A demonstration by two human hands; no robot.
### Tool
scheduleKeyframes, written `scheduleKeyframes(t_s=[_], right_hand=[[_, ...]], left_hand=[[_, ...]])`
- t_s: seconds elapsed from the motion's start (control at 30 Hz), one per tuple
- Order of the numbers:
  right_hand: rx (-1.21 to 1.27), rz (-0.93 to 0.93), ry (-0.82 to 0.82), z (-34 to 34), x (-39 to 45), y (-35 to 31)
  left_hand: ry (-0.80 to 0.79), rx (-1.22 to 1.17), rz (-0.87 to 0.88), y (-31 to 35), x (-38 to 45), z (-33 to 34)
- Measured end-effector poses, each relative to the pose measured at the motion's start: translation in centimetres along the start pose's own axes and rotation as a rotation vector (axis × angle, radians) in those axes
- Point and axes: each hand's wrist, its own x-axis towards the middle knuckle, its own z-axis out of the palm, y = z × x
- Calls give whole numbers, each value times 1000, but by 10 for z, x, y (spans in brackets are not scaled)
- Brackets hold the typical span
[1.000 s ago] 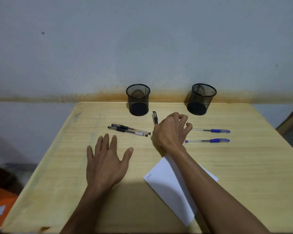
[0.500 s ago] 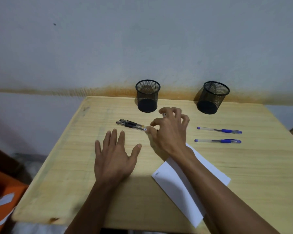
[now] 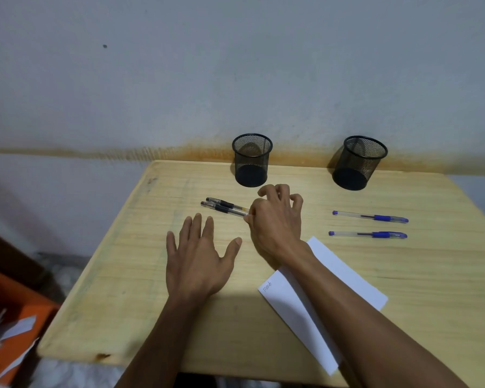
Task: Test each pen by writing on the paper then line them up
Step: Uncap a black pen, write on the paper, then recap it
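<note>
On the table, clear black-gripped pens [image 3: 225,207]

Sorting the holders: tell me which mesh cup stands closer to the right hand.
The left mesh cup, just beyond the right hand; the other mesh cup stands farther right, above the blue pens.

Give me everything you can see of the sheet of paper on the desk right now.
The paper is a white, narrow rectangular sheet lying flat on the wooden desk, turned at an angle, near the front edge at the right. A short handwritten word, too small to read, sits at its near-left corner. The right forearm crosses over it and hides its middle; whether the arm touches it cannot be told. No pen lies on it, and the part that shows looks uncreased.
</note>
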Motion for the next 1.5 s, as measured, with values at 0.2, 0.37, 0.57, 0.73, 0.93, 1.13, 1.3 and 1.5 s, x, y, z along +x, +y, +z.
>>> scheduleKeyframes(t_s=[0.2, 0.37, 0.57, 0.73, 0.93, 1.13, 1.3, 1.5], right_hand=[[-24, -37, 37, -5, -11, 3], [251, 57, -50, -48, -31, 19], [633, 88, 22, -93, -80, 62], [810, 132, 28, -108, -91, 81], [1394, 421, 136, -110, -92, 57], [1425, 396, 15, -88, -110, 29], [1401, 339, -34, -93, -115, 42], [1422, 264, 18, -98, -114, 56]], left_hand=[[16, -11, 0, 0, -1, -1], [60, -81, -5, 0, -2, 0], [368, -460, 285, -2, -11, -7], [367, -486, 495, 20, -30, -19], [335, -641, 482, 34, -42, -34], [324, -662, 475, 42, -57, -44], [353, -579, 556, 42, -65, -55], [322, -541, 599, 56, -56, -61]])
